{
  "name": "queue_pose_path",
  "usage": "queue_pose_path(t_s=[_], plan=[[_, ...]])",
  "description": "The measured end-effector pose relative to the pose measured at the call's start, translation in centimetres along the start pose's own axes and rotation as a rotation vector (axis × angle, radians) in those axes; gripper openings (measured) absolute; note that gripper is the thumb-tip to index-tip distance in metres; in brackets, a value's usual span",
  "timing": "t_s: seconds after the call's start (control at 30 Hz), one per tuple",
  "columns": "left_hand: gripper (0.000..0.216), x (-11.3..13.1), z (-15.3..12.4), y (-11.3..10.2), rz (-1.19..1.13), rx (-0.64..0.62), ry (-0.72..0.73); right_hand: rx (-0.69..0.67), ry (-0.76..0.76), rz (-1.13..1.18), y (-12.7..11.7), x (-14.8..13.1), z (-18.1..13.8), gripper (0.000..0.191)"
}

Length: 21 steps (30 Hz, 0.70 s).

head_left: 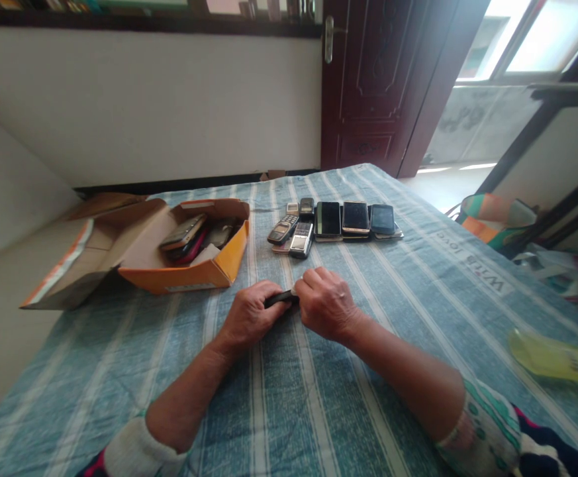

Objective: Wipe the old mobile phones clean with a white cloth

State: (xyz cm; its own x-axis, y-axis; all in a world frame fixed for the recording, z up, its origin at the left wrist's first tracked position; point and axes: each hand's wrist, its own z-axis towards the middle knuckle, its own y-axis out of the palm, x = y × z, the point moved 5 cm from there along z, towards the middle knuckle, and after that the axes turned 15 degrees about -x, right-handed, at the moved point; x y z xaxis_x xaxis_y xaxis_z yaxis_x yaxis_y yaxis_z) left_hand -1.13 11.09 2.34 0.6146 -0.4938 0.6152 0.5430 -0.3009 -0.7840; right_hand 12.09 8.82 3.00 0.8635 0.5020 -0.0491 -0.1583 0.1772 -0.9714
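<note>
My left hand [255, 309] is closed around a slim black mobile phone [279, 299], seen nearly edge-on above the striped cloth. At the phone's right end, my right hand [324, 299] has its fingers bunched together. A small white bit shows between those fingers, too little to name, and they hide that end of the phone. Just beyond my hands lie several phones: a silver keypad phone [301, 240], a grey keypad phone [283, 228], and touchscreen phones [328, 219] set in a row, some stacked on others.
An open orange cardboard box [189, 281] with several phones inside stands at left, its lid [90, 255] folded outward. A blue striped cloth [289, 411] covers the surface. Yellow plastic [557, 358] lies at the right edge. A dark red door [383, 86] stands behind.
</note>
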Motion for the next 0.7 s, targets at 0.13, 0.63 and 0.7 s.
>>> queue_pose_path(t_s=[0.13,0.63,0.7], plan=[[0.016,0.1,0.0,0.0,0.014,0.004,0.006,0.063,-0.11,0.007,0.3,-1.3,-0.2,0.014],[0.011,0.2,-0.1,0.0,0.009,0.005,0.001,-0.076,0.136,-0.01,-0.4,0.9,0.2,0.015],[0.012,0.1,-0.1,0.0,0.015,-0.001,-0.006,-0.066,0.152,-0.016,-0.3,0.9,0.1,0.015]])
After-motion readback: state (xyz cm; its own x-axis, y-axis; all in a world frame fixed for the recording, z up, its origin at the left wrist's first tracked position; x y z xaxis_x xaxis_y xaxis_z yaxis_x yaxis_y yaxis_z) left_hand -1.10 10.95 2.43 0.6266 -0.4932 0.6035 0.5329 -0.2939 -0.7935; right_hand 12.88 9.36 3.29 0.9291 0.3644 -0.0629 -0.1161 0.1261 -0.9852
